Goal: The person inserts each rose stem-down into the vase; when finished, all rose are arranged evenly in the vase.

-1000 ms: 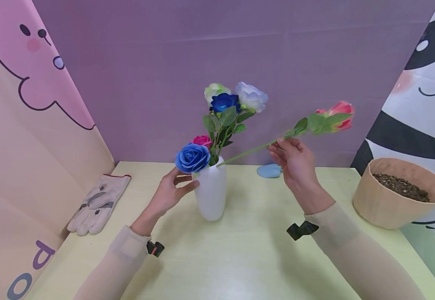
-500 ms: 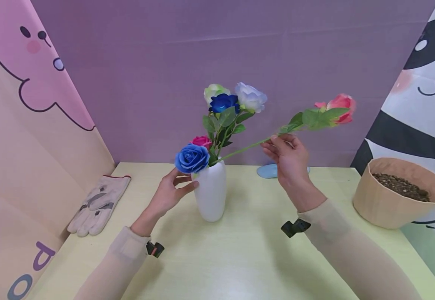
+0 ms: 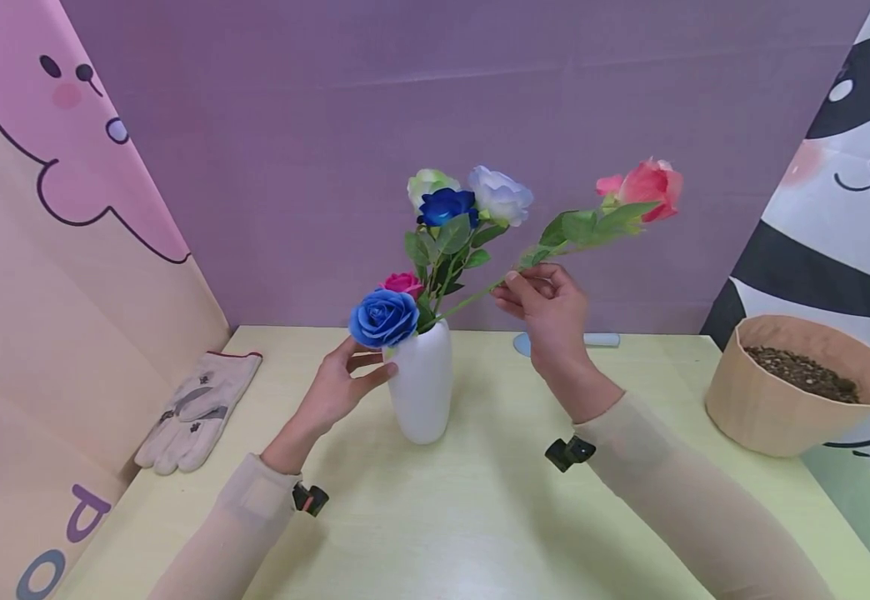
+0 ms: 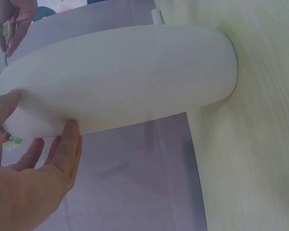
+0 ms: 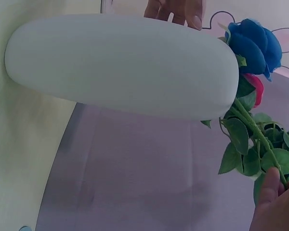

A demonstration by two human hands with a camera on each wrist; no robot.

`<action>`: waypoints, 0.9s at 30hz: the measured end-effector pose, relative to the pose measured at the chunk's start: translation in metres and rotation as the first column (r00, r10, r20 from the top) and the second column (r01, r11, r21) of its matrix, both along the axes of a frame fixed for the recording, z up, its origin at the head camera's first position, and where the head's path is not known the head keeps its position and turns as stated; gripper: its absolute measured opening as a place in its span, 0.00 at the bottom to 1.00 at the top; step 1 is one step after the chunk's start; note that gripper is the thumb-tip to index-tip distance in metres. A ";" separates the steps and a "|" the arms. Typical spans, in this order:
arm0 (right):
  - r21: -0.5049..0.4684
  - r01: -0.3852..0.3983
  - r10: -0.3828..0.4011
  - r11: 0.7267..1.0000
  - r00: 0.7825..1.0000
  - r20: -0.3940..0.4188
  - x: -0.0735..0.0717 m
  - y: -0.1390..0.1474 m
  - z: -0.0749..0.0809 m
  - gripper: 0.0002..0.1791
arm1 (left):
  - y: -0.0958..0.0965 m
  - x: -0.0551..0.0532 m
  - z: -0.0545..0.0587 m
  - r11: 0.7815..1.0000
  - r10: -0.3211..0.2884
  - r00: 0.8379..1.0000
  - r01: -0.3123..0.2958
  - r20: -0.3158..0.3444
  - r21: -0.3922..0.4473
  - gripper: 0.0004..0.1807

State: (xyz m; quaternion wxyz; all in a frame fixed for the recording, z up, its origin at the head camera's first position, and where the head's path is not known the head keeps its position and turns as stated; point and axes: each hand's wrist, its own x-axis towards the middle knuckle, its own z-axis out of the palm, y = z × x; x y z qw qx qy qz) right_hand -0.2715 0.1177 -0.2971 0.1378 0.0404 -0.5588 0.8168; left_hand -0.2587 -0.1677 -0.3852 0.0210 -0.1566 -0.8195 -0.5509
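A white vase [image 3: 422, 392] stands upright on the table, and my left hand [image 3: 341, 383] holds its upper left side, thumb and fingertips against the wall. The right hand [image 3: 551, 317] pinches the green stem of a coral-pink artificial flower [image 3: 648, 190] just below its leaves. That stem slants down to the left, its lower end inside the vase mouth. Several flowers stand in the vase: a blue rose [image 3: 384, 318] and a magenta rose [image 3: 403, 284] low at the left, a dark blue flower [image 3: 446, 206], a pale blue-white one [image 3: 500, 196] and a pale green one [image 3: 431, 185] higher up.
At the table's left edge lies a grey-white work glove [image 3: 198, 408]. A tan pot [image 3: 761, 404] of dark soil stands at the right. Partly hidden behind the right hand is a light blue object with a handle [image 3: 602, 340], near the back edge.
The right hand has moved left toward the vase with the pink flower, whose head has risen and whose stem now reaches into the mouth. The left hand and vase have stayed in place.
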 end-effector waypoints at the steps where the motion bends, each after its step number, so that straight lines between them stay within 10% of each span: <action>1: 0.003 -0.003 0.003 1.000 1.000 -0.004 0.000 -0.002 0.000 0.08 | 0.000 0.000 0.000 1.000 -0.001 1.000 0.001 0.001 0.002 0.31; 27: 0.179 -0.060 0.060 0.982 0.998 0.005 -0.007 -0.035 -0.015 0.08 | 0.002 0.001 0.000 1.000 0.002 1.000 -0.002 -0.010 0.006 0.31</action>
